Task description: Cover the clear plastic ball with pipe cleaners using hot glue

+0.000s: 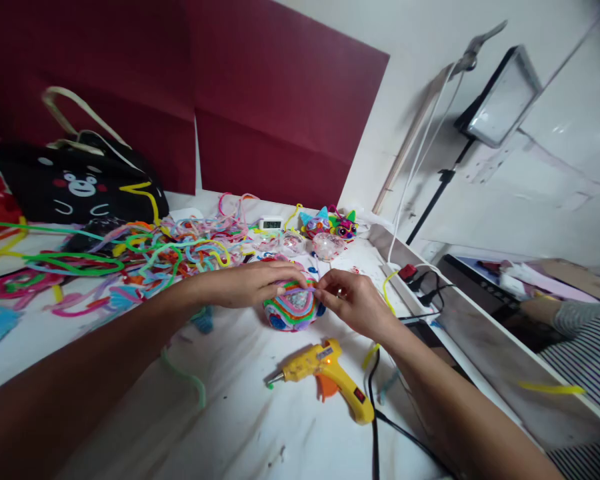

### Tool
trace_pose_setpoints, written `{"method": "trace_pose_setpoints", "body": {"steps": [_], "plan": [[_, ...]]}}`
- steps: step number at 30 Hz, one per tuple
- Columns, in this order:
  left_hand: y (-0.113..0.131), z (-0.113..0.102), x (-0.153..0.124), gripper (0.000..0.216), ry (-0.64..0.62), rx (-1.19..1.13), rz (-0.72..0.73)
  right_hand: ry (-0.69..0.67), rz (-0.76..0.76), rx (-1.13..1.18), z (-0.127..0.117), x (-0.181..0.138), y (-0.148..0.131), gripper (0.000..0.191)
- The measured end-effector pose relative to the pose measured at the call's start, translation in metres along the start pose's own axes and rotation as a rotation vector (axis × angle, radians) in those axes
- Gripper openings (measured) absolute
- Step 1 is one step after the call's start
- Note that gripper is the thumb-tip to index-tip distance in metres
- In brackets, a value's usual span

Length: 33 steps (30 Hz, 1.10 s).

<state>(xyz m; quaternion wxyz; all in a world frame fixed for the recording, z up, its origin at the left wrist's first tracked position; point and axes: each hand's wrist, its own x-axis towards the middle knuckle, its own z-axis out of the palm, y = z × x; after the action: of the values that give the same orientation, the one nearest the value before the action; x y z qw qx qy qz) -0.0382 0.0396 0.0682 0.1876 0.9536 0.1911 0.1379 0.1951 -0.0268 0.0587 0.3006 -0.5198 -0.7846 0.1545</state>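
A round ball-like craft piece (291, 319) covered in rows of coloured pipe cleaners sits on the white table, with a bare silvery patch on its front. My left hand (253, 283) rests over its left and top side, fingers bent against it. At its right, my right hand (353, 300) pinches the end of a purple pipe cleaner (300, 292) that lies across the piece. Closer to me lies a yellow hot glue gun (325, 373), its nozzle pointing left and a small orange light lit.
Tangled pipe cleaners (155, 257) heap up at left before a black bag (80, 183). Two decorated animal heads (316, 223), clear balls (327, 247) and a small digital clock (271, 224) stand behind. A power strip (413, 290) and cables run at right; a striped sleeve (580, 340) is beyond.
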Motion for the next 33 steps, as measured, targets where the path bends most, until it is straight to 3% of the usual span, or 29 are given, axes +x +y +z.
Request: {"method": "trace_pose_setpoints", "body": {"steps": [13,28,33], "plan": [[0.0,0.001,0.002,0.033,0.043,0.046,0.079,0.008,0.154,0.069,0.009,0.01,-0.001,0.009],[0.004,0.0,0.001,0.036,-0.01,0.096,-0.012,-0.005,0.18,0.12,0.007,0.01,0.004,0.013],[0.006,-0.003,0.001,0.035,-0.016,0.042,0.014,0.129,0.143,0.06,-0.007,-0.013,-0.001,0.018]]}}
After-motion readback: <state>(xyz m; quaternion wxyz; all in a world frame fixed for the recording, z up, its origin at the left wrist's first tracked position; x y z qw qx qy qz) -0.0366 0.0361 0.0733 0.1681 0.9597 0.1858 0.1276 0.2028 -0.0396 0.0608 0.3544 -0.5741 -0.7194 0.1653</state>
